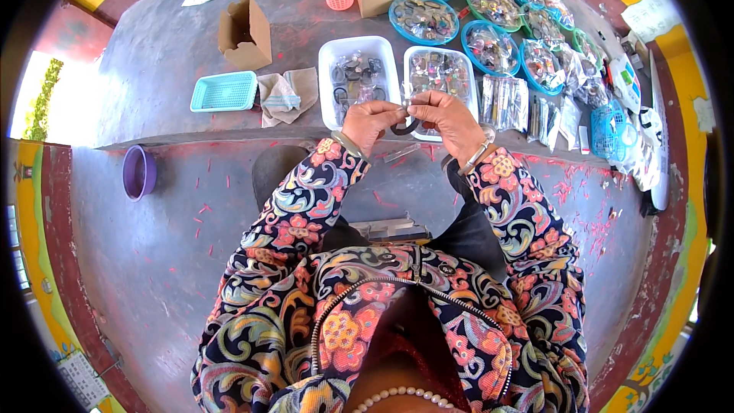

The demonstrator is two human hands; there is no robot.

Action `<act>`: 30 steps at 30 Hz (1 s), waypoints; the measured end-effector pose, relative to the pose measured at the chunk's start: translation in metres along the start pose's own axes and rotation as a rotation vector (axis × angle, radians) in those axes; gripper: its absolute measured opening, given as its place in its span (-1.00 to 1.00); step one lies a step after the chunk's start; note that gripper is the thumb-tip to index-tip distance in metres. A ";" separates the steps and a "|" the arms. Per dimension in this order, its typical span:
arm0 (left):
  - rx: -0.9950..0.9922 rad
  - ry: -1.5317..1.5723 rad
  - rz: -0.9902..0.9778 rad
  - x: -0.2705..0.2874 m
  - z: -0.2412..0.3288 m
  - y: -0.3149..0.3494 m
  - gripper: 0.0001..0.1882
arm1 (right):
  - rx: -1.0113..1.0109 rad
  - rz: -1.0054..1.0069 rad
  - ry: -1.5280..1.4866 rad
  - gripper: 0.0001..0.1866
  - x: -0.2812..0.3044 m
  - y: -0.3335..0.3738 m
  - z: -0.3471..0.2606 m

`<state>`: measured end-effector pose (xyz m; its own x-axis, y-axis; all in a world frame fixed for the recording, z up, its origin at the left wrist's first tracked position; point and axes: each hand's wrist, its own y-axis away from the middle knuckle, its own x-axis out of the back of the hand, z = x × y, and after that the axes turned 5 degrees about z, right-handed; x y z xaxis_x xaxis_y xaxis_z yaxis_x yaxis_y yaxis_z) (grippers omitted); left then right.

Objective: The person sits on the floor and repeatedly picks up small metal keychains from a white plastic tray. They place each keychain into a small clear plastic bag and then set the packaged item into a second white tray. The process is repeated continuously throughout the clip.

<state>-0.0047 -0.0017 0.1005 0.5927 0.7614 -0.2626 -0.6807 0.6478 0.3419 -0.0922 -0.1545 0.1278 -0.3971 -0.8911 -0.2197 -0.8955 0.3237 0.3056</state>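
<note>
Along the grey platform's [168, 69] near edge, your left hand [368, 124] and right hand [451, 121] pinch the dark curved band [403, 130] between nearly closed fingertips; probably light and flexible, it's best held by its ends.

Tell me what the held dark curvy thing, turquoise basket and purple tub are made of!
Dark curvy thing: maybe rubber or plastic, smooth-looking; too small to tell. Turquoise basket: probably plastic, smooth, moulded lattice. Purple tub: likely plastic, slightly glossy, thin rim.

Place: makeshift workroom | blue basins [423, 43] of bagged goods [493, 4] | grey worktop [164, 53] | red scraps [564, 188] on floor [176, 237]
</note>
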 end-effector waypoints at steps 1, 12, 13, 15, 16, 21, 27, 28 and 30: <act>-0.002 0.020 -0.016 -0.001 0.000 0.000 -0.84 | 0.016 0.006 -0.007 -0.87 0.001 -0.001 0.001; 0.071 0.023 -0.049 0.001 0.006 0.001 -0.87 | -0.028 0.027 0.016 -0.85 0.002 -0.003 -0.001; 0.072 -0.001 -0.058 0.001 0.005 0.001 -0.87 | -0.035 0.025 0.027 -0.84 0.003 -0.004 -0.002; 0.073 -0.050 -0.077 0.002 0.005 0.000 -0.86 | -0.046 0.027 0.041 -0.81 0.003 -0.003 -0.002; 0.062 -0.104 -0.074 0.003 0.004 -0.001 -0.85 | -0.051 0.026 0.044 -0.80 0.002 -0.003 -0.002; -0.064 -0.132 -0.152 0.007 -0.006 -0.006 -0.85 | -0.077 -0.009 0.082 -0.80 0.004 -0.005 0.002; 0.063 -0.087 -0.187 -0.004 0.002 -0.001 -0.80 | 0.022 0.165 -0.055 -0.85 0.002 0.000 -0.005; 0.065 -0.094 -0.198 -0.004 0.002 -0.001 -0.80 | 0.029 0.205 -0.089 -0.85 0.002 -0.001 -0.006; 0.069 -0.108 -0.222 -0.003 0.001 -0.001 -0.79 | 0.036 0.227 -0.143 -0.86 0.002 -0.002 -0.007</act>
<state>-0.0053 -0.0052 0.1021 0.7691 0.5916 -0.2417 -0.5001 0.7926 0.3487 -0.0900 -0.1588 0.1338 -0.6107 -0.7411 -0.2787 -0.7857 0.5235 0.3297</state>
